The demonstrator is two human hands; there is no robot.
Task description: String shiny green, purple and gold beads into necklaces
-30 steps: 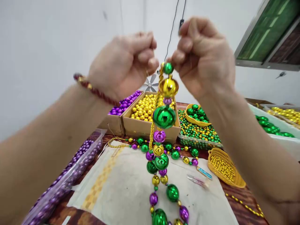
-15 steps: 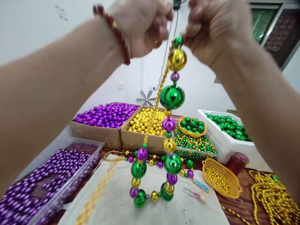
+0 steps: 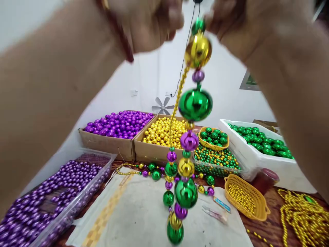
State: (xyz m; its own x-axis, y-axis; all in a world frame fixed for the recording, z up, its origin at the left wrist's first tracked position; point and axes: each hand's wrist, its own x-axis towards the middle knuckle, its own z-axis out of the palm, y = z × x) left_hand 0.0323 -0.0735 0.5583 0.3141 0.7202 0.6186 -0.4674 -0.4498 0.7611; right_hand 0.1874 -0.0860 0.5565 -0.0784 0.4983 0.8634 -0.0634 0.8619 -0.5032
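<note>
A bead necklace (image 3: 195,104) of green, gold and purple balls hangs in front of me, with a thinner gold bead string (image 3: 179,92) forming its other side. At its top, beside a green bead, my right hand (image 3: 231,20) has its fingers closed on the necklace. My left hand (image 3: 156,24) is raised to the left of that bead, fingers curled; whatever they grip is hidden. The top frame edge cuts off both hands, and they are blurred. Behind the hanging beads, a second bead necklace (image 3: 156,175) lies across the white cloth (image 3: 144,209).
Along the back stand a carton of purple balls (image 3: 108,142), a carton of gold balls (image 3: 154,149) and a white foam box (image 3: 246,151) of green ones. A clear tray (image 3: 102,171) holds purple beads at left. Tweezers (image 3: 212,211), a yellow basket (image 3: 260,202) and gold bead strings (image 3: 303,216) lie at right.
Both hands have risen further toward the top edge and look larger. The necklace hangs closer to me and has turned, so its two sides sit nearer together.
</note>
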